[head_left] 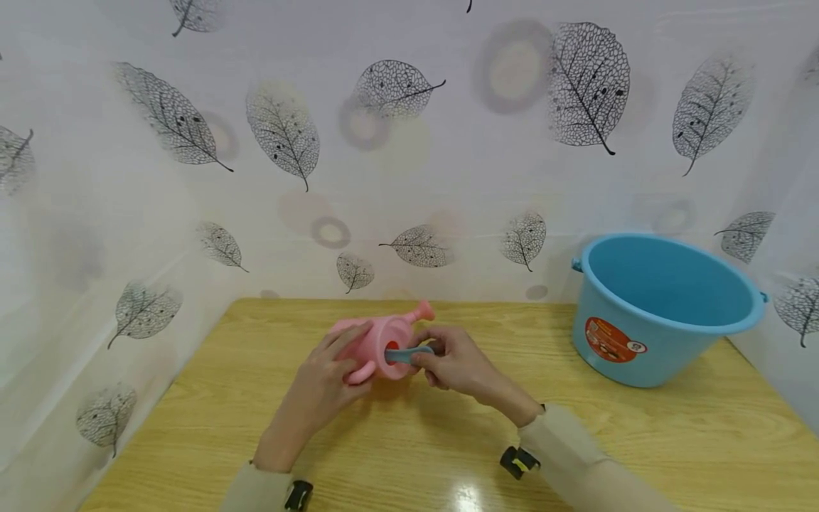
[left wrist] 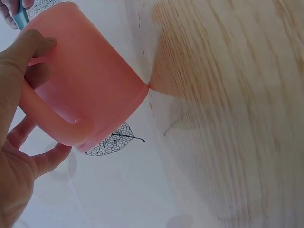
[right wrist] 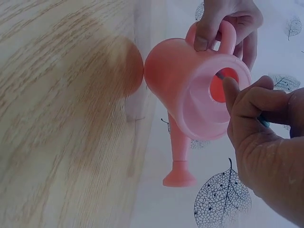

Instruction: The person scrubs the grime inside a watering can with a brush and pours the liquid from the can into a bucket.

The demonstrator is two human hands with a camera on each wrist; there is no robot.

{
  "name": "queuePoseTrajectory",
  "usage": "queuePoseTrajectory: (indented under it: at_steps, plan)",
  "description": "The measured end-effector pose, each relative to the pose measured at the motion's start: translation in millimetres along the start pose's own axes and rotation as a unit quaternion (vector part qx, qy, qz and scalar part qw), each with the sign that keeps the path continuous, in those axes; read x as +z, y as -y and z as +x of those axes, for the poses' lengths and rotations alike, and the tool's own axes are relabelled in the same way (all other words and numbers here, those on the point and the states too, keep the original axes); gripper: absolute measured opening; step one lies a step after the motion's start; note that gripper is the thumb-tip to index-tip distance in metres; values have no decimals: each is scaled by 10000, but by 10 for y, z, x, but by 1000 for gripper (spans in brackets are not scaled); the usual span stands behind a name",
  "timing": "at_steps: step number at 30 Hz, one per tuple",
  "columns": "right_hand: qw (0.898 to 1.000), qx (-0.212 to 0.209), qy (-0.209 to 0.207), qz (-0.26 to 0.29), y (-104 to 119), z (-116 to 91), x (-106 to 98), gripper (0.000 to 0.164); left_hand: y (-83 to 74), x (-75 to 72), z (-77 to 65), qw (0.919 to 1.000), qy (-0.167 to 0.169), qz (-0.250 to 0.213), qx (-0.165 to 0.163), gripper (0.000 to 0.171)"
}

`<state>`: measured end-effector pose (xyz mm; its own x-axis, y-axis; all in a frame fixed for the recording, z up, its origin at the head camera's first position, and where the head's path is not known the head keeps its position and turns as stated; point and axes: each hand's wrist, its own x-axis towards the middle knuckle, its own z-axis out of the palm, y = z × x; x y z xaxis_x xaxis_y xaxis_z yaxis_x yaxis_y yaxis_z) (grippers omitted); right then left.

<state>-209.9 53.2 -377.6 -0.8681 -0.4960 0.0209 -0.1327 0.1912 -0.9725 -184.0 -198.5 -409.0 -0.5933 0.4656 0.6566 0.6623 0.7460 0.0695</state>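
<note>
A pink toy watering can (head_left: 379, 336) leans on the tabletop, its lower edge meeting its own reflection in the left wrist view. Its round opening faces the person, and the spout (head_left: 419, 313) points to the back right. My left hand (head_left: 320, 377) grips the can at its looped handle (left wrist: 52, 121), with the thumb over the body. Between the thumb and fingers of my right hand (head_left: 463, 364) is the light blue handle (head_left: 404, 354) of a small tool. The tool's other end goes into the can's opening (right wrist: 223, 85) and is hidden inside.
A large light blue bucket (head_left: 640, 348) with a red label stands at the back right of the wooden table (head_left: 192, 427). Behind and beside the table hangs a white sheet (head_left: 435, 178) printed with leaves. Dark straps circle both wrists.
</note>
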Motion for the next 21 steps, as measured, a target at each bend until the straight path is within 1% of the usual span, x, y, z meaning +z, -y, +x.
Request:
queuePoseTrajectory:
  at_steps: [5, 13, 21]
  plan:
    - [9999, -69, -27, -68, 4, 23, 41, 13, -2, -4, -1, 10000, 32, 64, -2, 23]
    - [9993, -151, -73, -323, 6, 62, 79, 13, -24, -8, 4, 9998, 158, 49, -128, 26]
    - [9992, -299, -17, -261, -14, 93, 117, 8, -36, -11, 12, 9997, 204, 35, -162, 26]
